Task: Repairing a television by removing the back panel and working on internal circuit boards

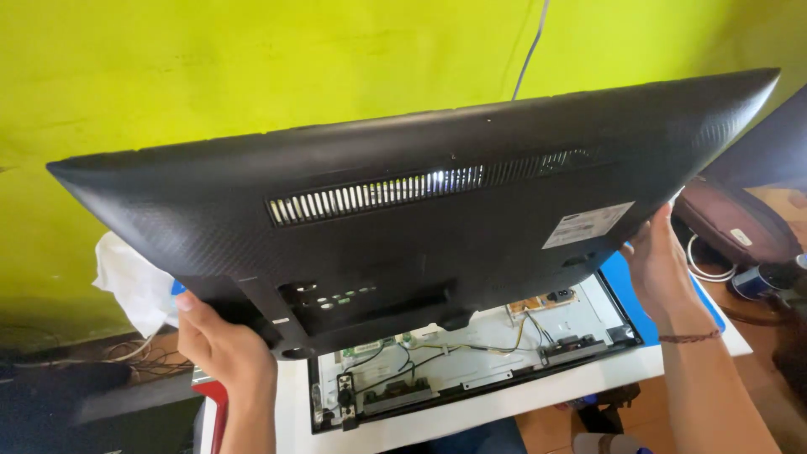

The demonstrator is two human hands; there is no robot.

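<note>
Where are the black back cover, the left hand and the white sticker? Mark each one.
black back cover (403,160), head view, on its textured upper surface.
left hand (220,346), head view, on the back of the hand.
white sticker (588,224), head view, on its centre.

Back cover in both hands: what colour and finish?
Black, finely textured back cover with a slotted vent strip; head view.

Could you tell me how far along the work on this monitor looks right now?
Done: the black back cover is off the panel. In hand: the left hand and right hand hold it up by its lower edge on each side. Left: the opened panel lies on the white table, boards and wires exposed.
</note>
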